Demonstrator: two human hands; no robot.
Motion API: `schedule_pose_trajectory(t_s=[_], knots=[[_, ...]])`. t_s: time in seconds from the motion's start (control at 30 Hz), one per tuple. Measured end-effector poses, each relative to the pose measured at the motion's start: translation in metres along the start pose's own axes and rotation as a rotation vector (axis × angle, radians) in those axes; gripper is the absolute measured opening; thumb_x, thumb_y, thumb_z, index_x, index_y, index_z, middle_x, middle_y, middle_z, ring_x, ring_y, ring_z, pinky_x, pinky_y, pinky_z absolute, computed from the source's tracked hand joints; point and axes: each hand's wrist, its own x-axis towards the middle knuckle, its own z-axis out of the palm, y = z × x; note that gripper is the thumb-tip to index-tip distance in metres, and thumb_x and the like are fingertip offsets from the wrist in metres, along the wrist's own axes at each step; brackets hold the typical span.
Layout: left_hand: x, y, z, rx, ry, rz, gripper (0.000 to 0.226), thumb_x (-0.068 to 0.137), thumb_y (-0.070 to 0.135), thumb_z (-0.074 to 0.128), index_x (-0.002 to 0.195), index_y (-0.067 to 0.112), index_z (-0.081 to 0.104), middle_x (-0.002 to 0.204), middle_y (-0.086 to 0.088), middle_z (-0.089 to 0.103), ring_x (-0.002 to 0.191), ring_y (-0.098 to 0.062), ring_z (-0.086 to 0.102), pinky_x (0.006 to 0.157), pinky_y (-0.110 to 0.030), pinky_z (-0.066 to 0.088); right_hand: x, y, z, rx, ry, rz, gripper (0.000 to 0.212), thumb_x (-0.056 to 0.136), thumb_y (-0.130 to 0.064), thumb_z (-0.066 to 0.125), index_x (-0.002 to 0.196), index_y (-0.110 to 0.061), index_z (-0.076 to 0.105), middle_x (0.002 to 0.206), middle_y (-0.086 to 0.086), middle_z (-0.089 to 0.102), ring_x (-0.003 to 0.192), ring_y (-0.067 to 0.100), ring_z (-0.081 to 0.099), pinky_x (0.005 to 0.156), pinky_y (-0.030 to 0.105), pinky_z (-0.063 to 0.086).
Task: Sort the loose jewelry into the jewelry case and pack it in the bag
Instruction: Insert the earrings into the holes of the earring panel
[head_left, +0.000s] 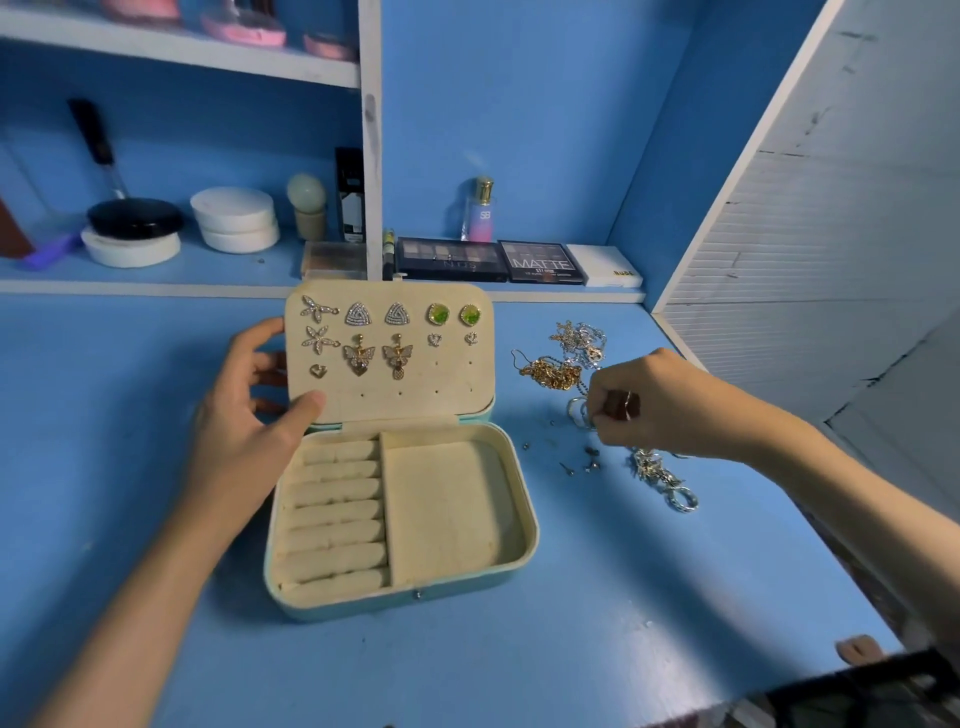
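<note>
The jewelry case (457, 571) lies open on the blue table, cream inside with ring rolls on the left and a bare tray on the right. Its raised lid (447, 384) carries several pinned earrings. My left hand (249, 410) grips the lid's left edge, thumb on the front, fingers behind. To the right lies loose jewelry: a gold chain pile (553, 373), silver chains (582, 338), silver pieces (662, 480) and small studs (582, 462). My right hand (639, 402) is curled over this pile and pinches a small silver piece (579, 410) at its fingertips.
Behind the case, a low shelf holds eyeshadow palettes (452, 258), a white box (605, 265), a pink bottle (480, 213), round compacts (236, 218) and a brush. A white slatted panel (810, 249) bounds the table's right side. A dark object (878, 691) sits at the bottom right corner.
</note>
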Motion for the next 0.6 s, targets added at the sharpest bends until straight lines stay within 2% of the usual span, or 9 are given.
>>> schedule_pose_trajectory(t_s=[0.07,0.27,0.33,0.47,0.6], knots=[[0.0,-0.001,0.0,0.003,0.007,-0.003,0.055,0.083,0.0,0.067,0.116,0.04,0.047,0.098,0.02,0.056,0.075,0.01,0.055,0.067,-0.013,0.043,0.004,-0.009,0.0,0.116,0.036,-0.023,0.012,0.076,-0.006,0.066,0.07,-0.017,0.065,0.066,-0.003,0.066,0.06,0.011,0.057,0.062,0.025,0.049],[0.0,-0.004,-0.001,-0.003,0.005,-0.006,0.055,0.081,0.006,0.07,0.117,0.041,0.049,0.098,0.016,0.059,0.082,-0.005,0.057,0.074,-0.028,0.045,0.022,-0.036,0.015,0.278,0.093,-0.146,0.015,0.074,-0.001,0.068,0.074,-0.016,0.067,0.069,-0.005,0.067,0.062,0.01,0.059,0.068,0.031,0.052],[0.0,-0.004,-0.001,0.002,0.007,-0.007,0.054,0.081,0.006,0.07,0.116,0.042,0.049,0.099,0.015,0.059,0.084,-0.008,0.057,0.075,-0.031,0.046,0.03,-0.042,0.019,0.327,0.13,-0.181,0.016,0.076,-0.001,0.069,0.075,-0.017,0.069,0.072,-0.007,0.07,0.065,0.01,0.062,0.071,0.028,0.053],[0.0,-0.003,-0.001,-0.006,0.011,-0.014,0.055,0.076,0.017,0.07,0.108,0.056,0.047,0.095,0.019,0.06,0.078,-0.002,0.056,0.071,-0.026,0.045,0.045,-0.055,0.025,0.318,0.216,-0.271,0.016,0.078,0.001,0.07,0.079,-0.014,0.073,0.081,-0.004,0.072,0.068,0.008,0.06,0.072,0.021,0.051],[0.0,-0.005,-0.001,-0.001,0.002,-0.029,0.055,0.081,0.009,0.071,0.117,0.045,0.049,0.099,0.013,0.06,0.082,-0.009,0.056,0.075,-0.03,0.046,0.055,-0.065,0.029,0.182,0.255,-0.417,0.019,0.078,0.008,0.063,0.084,-0.006,0.073,0.082,0.001,0.07,0.074,0.01,0.052,0.068,0.008,0.041]])
